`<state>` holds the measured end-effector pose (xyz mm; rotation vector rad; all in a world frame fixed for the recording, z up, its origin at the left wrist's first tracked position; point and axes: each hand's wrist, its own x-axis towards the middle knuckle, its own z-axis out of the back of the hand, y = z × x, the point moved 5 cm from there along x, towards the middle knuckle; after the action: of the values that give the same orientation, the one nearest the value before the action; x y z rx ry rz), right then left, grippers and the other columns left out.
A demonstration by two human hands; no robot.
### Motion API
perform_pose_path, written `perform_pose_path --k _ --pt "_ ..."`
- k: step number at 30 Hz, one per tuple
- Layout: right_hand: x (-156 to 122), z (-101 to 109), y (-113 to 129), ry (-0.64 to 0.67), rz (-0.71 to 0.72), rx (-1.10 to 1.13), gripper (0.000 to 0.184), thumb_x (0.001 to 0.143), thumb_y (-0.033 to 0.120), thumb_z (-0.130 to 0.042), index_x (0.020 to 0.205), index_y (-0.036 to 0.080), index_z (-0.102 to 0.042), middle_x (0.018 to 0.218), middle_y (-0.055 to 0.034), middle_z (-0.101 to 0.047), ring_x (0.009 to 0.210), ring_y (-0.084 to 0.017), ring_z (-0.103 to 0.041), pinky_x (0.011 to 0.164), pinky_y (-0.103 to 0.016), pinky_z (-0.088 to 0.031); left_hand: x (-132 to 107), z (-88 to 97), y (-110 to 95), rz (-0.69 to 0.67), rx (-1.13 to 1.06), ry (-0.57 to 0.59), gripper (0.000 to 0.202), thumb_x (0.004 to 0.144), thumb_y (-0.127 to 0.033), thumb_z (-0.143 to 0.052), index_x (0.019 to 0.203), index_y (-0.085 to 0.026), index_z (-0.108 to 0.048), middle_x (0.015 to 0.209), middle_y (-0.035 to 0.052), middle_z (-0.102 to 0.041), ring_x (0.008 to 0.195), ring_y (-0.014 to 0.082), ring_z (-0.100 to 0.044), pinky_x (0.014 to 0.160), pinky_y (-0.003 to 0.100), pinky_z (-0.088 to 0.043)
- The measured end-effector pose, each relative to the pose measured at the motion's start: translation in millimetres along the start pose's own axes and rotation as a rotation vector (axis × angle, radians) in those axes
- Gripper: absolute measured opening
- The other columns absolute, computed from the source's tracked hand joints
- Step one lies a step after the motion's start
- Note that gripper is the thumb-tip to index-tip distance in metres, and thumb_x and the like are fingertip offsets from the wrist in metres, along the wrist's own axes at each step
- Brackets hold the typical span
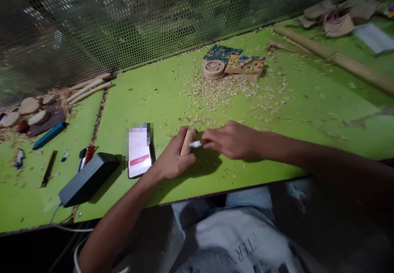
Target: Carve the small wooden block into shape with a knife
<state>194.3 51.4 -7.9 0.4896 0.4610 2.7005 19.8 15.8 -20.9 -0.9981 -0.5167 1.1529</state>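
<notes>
My left hand (175, 160) is closed around a short pale piece of wood (187, 142), held tilted just above the green table. From the right, my right hand (229, 139) grips a small carving knife, most of its handle hidden in the fingers. The knife's bright blade (195, 144) points left and meets or nearly meets the wood's right side; whether it touches I cannot tell. Beyond the hands, wood shavings (220, 90) lie scattered around a round carved wooden piece (214, 69) and a colourfully painted block (246, 66).
A phone (140, 152) lies left of my left hand, with a black power adapter (89, 178) and its cable further left. A blue marker-like stick (49, 135) and wood slices (29, 105) are at far left. A long bamboo pole (335, 55) crosses the right; perforated mesh (138, 23) stands behind.
</notes>
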Motion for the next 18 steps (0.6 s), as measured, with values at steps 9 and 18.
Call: perform_pose_path --k 9,18 --pt "0.7 -11.0 7.1 0.136 0.04 -0.129 0.034 0.114 0.037 -0.031 0.121 0.015 -0.057 0.084 -0.005 -0.075 0.058 -0.014 -0.054 0.058 -0.031 -0.02 2.2 -4.3 -8.1 -0.026 0.059 -0.009 0.051 0.069 -0.031 -0.058 0.118 -0.019 -0.047 0.089 0.0018 -0.057 0.08 0.0211 -0.051 0.072 0.038 -0.041" --pt "0.4 -12.0 18.1 0.121 0.094 -0.239 0.029 0.112 0.033 -0.036 0.119 0.017 -0.06 0.079 -0.0039 -0.073 0.057 -0.015 -0.052 0.058 -0.033 -0.014 1.2 -8.1 -9.8 -0.03 0.058 0.028 0.053 0.065 -0.029 -0.054 0.116 -0.017 -0.047 0.091 0.0027 -0.056 0.082 0.0226 -0.053 0.073 0.04 -0.042"
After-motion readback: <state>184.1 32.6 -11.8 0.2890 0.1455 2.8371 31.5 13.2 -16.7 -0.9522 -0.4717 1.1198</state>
